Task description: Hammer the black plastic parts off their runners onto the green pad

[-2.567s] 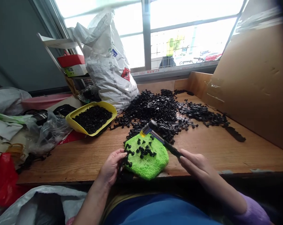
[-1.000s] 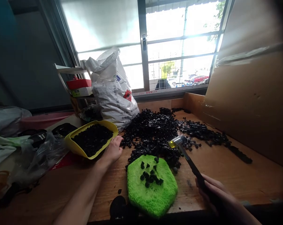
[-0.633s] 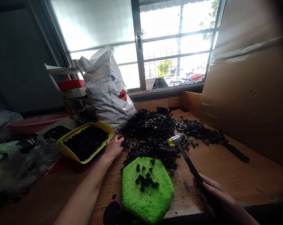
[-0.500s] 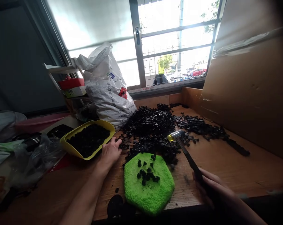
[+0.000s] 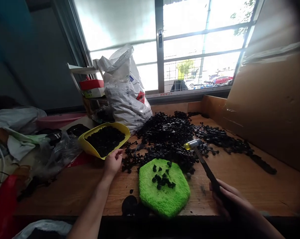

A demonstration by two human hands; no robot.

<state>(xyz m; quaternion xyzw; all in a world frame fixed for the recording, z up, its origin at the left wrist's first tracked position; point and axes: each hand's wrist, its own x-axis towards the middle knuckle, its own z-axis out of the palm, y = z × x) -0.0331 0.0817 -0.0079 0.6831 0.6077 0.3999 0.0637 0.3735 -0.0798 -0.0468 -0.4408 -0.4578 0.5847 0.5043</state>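
Note:
My left hand (image 5: 112, 162) reaches over the wooden table (image 5: 72, 189), fingers curled, beside the yellow bowl (image 5: 85, 146) of black pieces and the near edge of the big pile of black plastic parts (image 5: 169, 132). I cannot see whether it grips anything. My right hand (image 5: 229, 200) is closed round the black handle of a small hammer (image 5: 204, 164), whose metal and yellow head hovers over the pile. Between the hands lies a green fluffy pad (image 5: 164, 191) with several black pieces on it.
A white sack (image 5: 126, 89) stands behind the bowl, by a white rack with boxes (image 5: 90, 88). Cardboard (image 5: 274, 106) walls the right side. Plastic bags and clutter (image 5: 40, 146) fill the left. A dark round thing (image 5: 130, 205) lies near the front edge.
My left hand left the pad's edge, reached out to the pile beside the yellow bowl, then drew back a little. The hammer swung right, off the pad. The camera tilted up.

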